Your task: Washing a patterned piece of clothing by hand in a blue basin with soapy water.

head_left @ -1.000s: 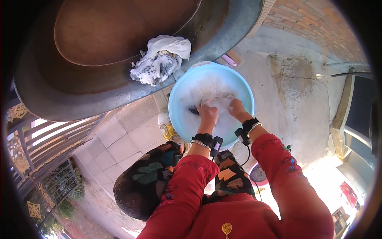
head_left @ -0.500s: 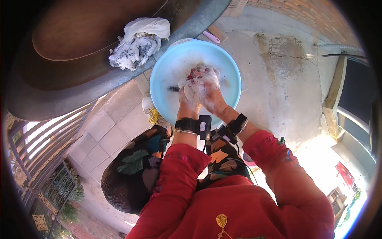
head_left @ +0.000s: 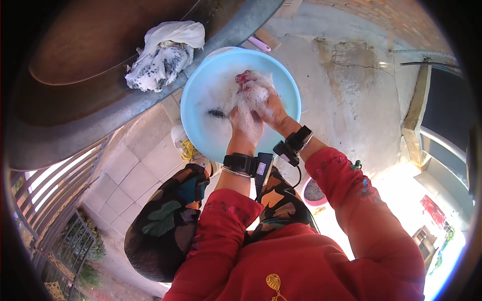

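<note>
In the upper middle of the frame I see a light blue plastic basin point(head_left: 201, 95) sitting on the concrete floor point(head_left: 346, 90), filled with soapy water. Both hands are in it, pressed close together over a sudsy cloth point(head_left: 251, 90) that is white with a bit of red showing at its top. My left hand point(head_left: 245, 123) has its fingers closed around the lower part of the cloth, and my right hand point(head_left: 271, 108), touching the left, has its fingers clamped on the same bundle just above; foam covers most of the knuckles. A small dark item point(head_left: 217, 113) lies in the water just left of the hands; I cannot tell what it is. Each wrist carries a black strap with a small device, the left one point(head_left: 246, 164) and the right one point(head_left: 293, 145). At the upper left, a wrung white-and-speckled bundle of cloth point(head_left: 163, 55) rests on the rim of a large grey metal tub point(head_left: 125, 108), beside the basin. A pink brush handle point(head_left: 259, 44) lies just above the basin. Red sleeves point(head_left: 351, 200) fill the lower frame.
</note>
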Demonstrator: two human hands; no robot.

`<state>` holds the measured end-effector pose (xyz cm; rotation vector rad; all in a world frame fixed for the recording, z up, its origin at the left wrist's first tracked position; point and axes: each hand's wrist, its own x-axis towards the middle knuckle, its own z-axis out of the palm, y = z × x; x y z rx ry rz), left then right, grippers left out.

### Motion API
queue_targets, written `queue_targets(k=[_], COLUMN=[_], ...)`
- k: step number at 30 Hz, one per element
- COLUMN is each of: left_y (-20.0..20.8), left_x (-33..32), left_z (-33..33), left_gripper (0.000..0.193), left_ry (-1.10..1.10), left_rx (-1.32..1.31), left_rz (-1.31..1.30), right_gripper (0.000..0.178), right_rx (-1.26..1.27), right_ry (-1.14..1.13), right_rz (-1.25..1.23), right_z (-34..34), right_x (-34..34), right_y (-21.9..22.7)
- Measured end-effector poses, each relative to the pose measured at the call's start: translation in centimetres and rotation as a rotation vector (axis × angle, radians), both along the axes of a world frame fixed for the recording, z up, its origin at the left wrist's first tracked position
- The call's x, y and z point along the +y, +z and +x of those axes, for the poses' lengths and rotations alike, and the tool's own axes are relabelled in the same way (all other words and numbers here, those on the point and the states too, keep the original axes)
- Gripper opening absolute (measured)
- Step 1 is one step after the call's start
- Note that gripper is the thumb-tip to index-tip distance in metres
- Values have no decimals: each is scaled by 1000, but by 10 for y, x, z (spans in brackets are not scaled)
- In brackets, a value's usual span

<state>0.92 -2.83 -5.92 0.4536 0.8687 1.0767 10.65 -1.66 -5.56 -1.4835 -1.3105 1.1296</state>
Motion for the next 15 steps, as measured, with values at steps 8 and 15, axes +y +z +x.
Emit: queue_targets(k=[8,15], left_y=[-4,17], left_x=[13,1], left_z=[-12,14], left_gripper=[36,41], left_ry=[-397,17], left_rx=[501,-413], left_rz=[367,-352], right_gripper=[49,37], right_rx=[885,219], right_ry=[-321,-183], right_rz=[-351,-171], right_z=[-38,1], right_x=[-53,-14], right_y=[1,0])
